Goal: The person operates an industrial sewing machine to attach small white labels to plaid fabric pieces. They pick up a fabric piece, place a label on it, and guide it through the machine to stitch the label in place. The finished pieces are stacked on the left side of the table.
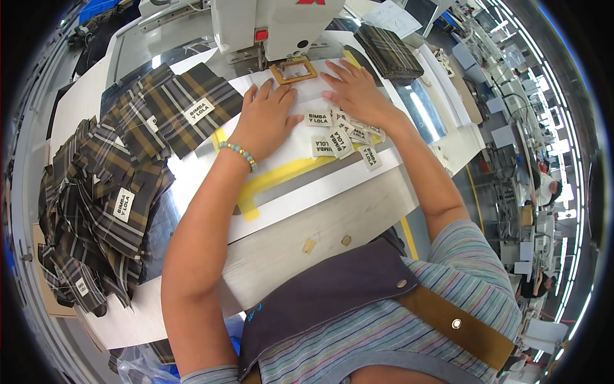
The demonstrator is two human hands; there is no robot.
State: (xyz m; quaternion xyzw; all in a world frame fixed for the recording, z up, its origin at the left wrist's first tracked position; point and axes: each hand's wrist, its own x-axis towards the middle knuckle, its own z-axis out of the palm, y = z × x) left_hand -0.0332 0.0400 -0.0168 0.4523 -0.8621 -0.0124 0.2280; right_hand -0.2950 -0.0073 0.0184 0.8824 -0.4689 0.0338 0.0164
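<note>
My left hand (265, 120) lies palm down on a white sheet (291, 144), its fingers spread just left of a small yellow-brown rectangular frame (295, 79). Beyond that frame rises the white head of a sewing machine (272, 29). On the frame's right side, my right hand (359, 96) rests flat with fingers apart, its wrist beside a loose pile of cream fabric labels (341, 139). Some of the labels are partly covered by that hand. Neither hand appears to hold anything.
Plaid fabric pieces (137, 125) with labels on them spread in a heap down the left side. A stack of folded plaid fabric (390, 54) sits at the far right. Yellow tape (281, 174) edges the sheet. Work tables and people fill the right background.
</note>
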